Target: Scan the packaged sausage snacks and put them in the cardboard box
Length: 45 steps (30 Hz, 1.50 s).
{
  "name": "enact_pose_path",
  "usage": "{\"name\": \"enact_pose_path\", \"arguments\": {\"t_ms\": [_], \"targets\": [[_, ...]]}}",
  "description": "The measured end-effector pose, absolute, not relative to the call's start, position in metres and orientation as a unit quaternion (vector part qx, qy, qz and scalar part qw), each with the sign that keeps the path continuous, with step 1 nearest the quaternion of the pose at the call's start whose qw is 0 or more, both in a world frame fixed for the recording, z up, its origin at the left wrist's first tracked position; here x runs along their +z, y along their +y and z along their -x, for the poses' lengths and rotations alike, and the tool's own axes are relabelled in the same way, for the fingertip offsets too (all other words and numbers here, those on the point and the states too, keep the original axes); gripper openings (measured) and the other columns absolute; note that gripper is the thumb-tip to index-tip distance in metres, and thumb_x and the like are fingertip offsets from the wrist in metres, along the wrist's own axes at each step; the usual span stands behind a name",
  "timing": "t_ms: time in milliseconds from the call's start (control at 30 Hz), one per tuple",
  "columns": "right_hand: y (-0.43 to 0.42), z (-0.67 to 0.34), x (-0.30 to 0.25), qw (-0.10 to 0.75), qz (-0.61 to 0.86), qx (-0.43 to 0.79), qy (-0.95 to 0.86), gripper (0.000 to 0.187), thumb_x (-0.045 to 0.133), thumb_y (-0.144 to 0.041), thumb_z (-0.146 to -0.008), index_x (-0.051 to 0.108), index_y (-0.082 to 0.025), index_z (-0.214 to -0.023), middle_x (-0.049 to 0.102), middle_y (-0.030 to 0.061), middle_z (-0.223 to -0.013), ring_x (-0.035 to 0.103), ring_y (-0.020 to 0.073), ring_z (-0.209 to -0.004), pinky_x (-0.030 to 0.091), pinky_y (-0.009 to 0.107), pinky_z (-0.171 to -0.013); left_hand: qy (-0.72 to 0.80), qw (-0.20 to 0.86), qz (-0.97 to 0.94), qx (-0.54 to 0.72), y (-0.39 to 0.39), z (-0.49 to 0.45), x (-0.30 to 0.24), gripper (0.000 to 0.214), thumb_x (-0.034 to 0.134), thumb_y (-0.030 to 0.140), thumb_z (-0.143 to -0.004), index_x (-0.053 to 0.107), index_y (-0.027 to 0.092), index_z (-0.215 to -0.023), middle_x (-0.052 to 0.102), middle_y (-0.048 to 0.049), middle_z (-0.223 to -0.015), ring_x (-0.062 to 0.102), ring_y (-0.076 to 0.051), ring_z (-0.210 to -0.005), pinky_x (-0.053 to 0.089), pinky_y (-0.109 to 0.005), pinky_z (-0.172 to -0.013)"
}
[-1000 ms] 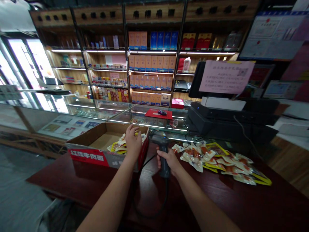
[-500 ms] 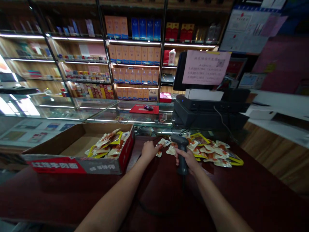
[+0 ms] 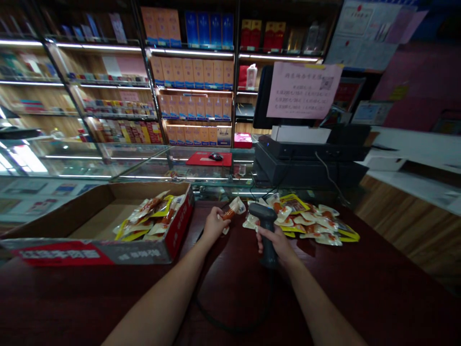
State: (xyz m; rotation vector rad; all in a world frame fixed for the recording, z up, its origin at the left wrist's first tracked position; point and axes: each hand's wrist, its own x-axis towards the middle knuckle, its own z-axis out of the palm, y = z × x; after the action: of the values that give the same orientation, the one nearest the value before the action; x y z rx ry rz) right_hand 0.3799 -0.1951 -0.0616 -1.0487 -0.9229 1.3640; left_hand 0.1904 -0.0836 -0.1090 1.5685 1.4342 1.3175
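My left hand [image 3: 215,225] is closed on a snack packet [image 3: 230,211], clear and white with something orange-brown inside, just above the dark red table. Wrapped around the handle of a dark grey barcode scanner [image 3: 267,235] is my right hand [image 3: 276,245]; its head points toward the left hand's side. Behind and to the right of the scanner lies a pile of snack packets [image 3: 320,223], some with yellow edges. More packets [image 3: 151,216] rest at the right end of an open cardboard box [image 3: 90,254] on the left.
The scanner's black cable [image 3: 230,329] loops over the table [image 3: 324,298]. A glass counter [image 3: 209,180] with a red mouse pad [image 3: 194,160] and mouse [image 3: 215,156] stands behind. Back right is a monitor [image 3: 262,98] with a pink sheet on it; lit shelves line the wall.
The left hand has drawn slightly back toward me with the packet, which now shows more plainly. The whole view has shifted a little; the right hand keeps hold of the scanner.
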Motion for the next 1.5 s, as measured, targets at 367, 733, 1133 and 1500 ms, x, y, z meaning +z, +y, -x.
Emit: {"name": "enact_pose_path", "arguments": {"t_ms": [367,733,1133,1500], "targets": [[-0.199,-0.378,-0.061,0.559,0.438,0.573,-0.409,0.039,0.071,-0.037,-0.062,0.052,-0.018,-0.09,0.055,-0.0063,-0.051,0.049,0.0095,-0.036,0.045,0.023,-0.036,0.457,0.44,-0.525,0.568,-0.089,-0.185,-0.102,0.032,0.073,0.022,-0.046,0.055,0.015,-0.071,0.057,0.0042,-0.061,0.052,-0.009,-0.052,0.043,-0.021,-0.051],[-0.196,-0.38,-0.068,0.559,0.444,0.565,-0.414,0.033,0.069,-0.036,-0.065,0.049,-0.018,-0.086,0.055,-0.0061,-0.051,0.049,0.0093,-0.035,0.044,0.022,-0.034,0.46,0.438,-0.52,0.571,-0.088,-0.185,-0.103,0.032,0.073,0.022,-0.047,0.055,0.015,-0.073,0.058,0.0037,-0.062,0.053,-0.01,-0.052,0.043,-0.021,-0.05],[-0.196,-0.38,-0.068,0.564,0.443,0.565,-0.409,0.037,0.07,-0.036,-0.064,0.051,-0.017,-0.09,0.055,-0.0061,-0.051,0.049,0.0096,-0.036,0.045,0.023,-0.035,0.467,0.437,-0.514,0.571,-0.088,-0.185,-0.103,0.032,0.073,0.02,-0.046,0.057,0.014,-0.072,0.057,0.0037,-0.061,0.052,-0.009,-0.052,0.043,-0.02,-0.051],[-0.195,-0.341,-0.044,0.535,0.403,0.608,-0.427,0.038,0.07,-0.036,-0.064,0.052,-0.018,-0.093,0.056,-0.0064,-0.05,0.049,0.0094,-0.036,0.044,0.022,-0.035,0.498,0.342,-0.54,0.586,-0.101,-0.163,-0.051,0.026,0.071,0.023,-0.051,0.059,0.015,-0.073,0.059,0.0025,-0.064,0.053,-0.012,-0.057,0.042,-0.023,-0.057]]}}
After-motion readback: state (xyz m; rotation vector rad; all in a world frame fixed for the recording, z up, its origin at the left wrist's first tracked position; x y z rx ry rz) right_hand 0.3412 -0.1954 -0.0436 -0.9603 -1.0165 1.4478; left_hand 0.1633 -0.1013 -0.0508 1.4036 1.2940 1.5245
